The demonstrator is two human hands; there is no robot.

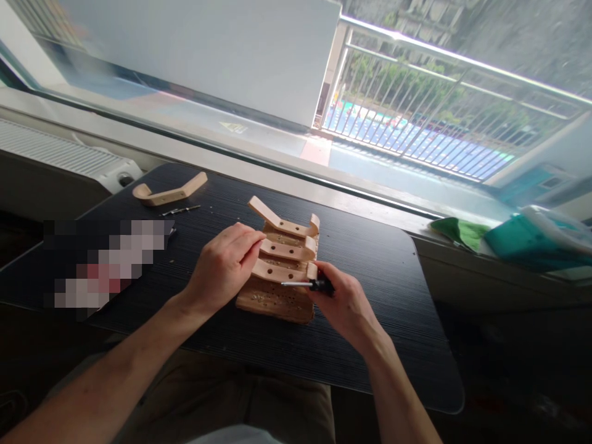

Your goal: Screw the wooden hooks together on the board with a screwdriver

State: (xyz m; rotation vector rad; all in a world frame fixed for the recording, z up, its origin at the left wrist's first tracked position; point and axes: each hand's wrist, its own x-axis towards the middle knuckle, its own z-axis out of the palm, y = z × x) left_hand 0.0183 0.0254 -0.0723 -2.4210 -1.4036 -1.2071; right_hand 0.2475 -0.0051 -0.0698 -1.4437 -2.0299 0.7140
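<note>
Three bent wooden hooks lie side by side across a rough, hole-marked wooden board (272,305): a far hook (289,228), a middle hook (282,249) and a near hook (280,271). Each has two dark screw holes and a curled right end. My left hand (226,262) is closed at the left ends of the middle and near hooks; its fingertips are partly hidden. In my right hand (345,299) is a screwdriver (319,285), its shaft pointing left, level over the board. My right fingertips touch the near hook's curled end.
A loose wooden hook (171,194) rests at the table's back left, with small metal screws (180,211) before it. A blurred-out flat item (111,268) lies left. A radiator (69,154), green cloth (457,232) and teal tub (531,240) flank the black table (379,308).
</note>
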